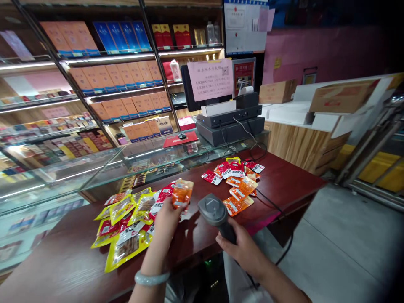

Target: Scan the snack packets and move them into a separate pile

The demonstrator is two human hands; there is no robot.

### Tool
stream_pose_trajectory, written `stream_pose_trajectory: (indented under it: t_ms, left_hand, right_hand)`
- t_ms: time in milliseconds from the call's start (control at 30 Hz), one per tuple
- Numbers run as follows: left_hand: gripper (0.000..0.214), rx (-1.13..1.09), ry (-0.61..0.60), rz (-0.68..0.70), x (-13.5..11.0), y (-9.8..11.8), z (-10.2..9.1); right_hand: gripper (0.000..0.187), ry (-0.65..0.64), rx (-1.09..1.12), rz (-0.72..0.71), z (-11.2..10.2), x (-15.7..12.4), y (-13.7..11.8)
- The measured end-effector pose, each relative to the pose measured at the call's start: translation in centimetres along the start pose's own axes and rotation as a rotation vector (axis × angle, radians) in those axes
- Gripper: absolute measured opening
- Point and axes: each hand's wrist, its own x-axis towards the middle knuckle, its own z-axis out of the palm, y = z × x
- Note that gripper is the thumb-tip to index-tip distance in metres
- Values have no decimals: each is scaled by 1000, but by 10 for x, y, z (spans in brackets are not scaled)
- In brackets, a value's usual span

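Observation:
My left hand (166,221) is closed around an orange snack packet (182,192), held up above the dark red counter (284,176). My right hand (244,248) grips the handle of a grey barcode scanner (213,210), whose head points towards the packet a short way to its right. A pile of yellow and red snack packets (126,227) lies on the counter left of my left hand. A second pile of red and orange packets (236,181) lies beyond the scanner. A pale bangle (151,278) sits on my left wrist.
A black till with a screen and pink notice (227,113) stands at the counter's far end, cables trailing over the wood. A glass display case (94,168) runs along the left, with shelves of boxed goods (120,75) behind. Cardboard boxes (341,97) rest on a wooden unit at right.

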Motion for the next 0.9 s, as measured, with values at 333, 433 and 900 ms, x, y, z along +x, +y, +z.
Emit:
stream_pose_trajectory:
  t_ms: [333,433,900]
  left_hand:
    - [70,358,360,176,4,11,4]
    - [53,369,147,414,-24,54,49]
    - [62,471,-167,461,-19,176,136]
  right_hand:
    - [40,40,10,40,-20,-19,29]
    - [41,85,-10,82,-34,-27,32]
    - [47,268,-36,159,-75,-44,45]
